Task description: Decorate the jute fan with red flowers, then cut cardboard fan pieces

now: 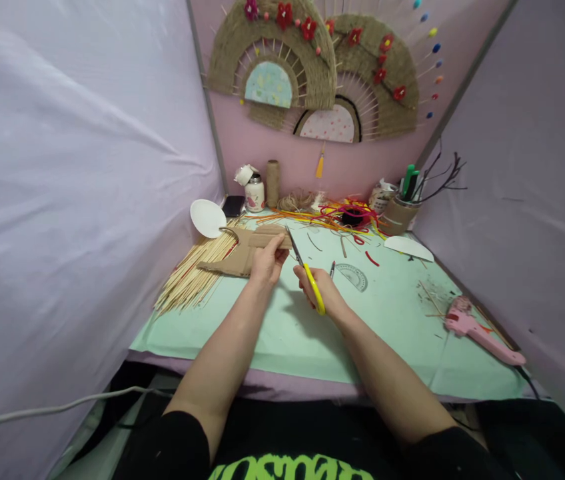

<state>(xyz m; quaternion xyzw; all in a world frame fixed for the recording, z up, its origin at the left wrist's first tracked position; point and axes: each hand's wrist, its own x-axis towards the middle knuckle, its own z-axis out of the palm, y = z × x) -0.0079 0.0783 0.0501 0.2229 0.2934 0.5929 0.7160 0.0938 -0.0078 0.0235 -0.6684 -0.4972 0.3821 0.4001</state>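
My left hand point(268, 260) grips a small ribbed strip of brown cardboard point(262, 239), thumb on top. Below and left of that strip lies a larger curved cardboard piece point(237, 259) on the table. In my right hand point(318, 288) are yellow-handled scissors point(314, 287), their blades pointing up and left beside the strip's right end. Whether the blades touch the cardboard cannot be made out. Just right of my right hand are a clear protractor point(352, 277) and a small pen-like item point(332, 269).
Thin wooden sticks point(192, 277) are heaped at the left by a white oval disc point(208, 219). A pink glue gun point(482, 337) lies at the right. Along the back stand a jar point(255, 193), a twine spool point(273, 184), coloured stems point(332, 215) and a pen pot point(399, 215).
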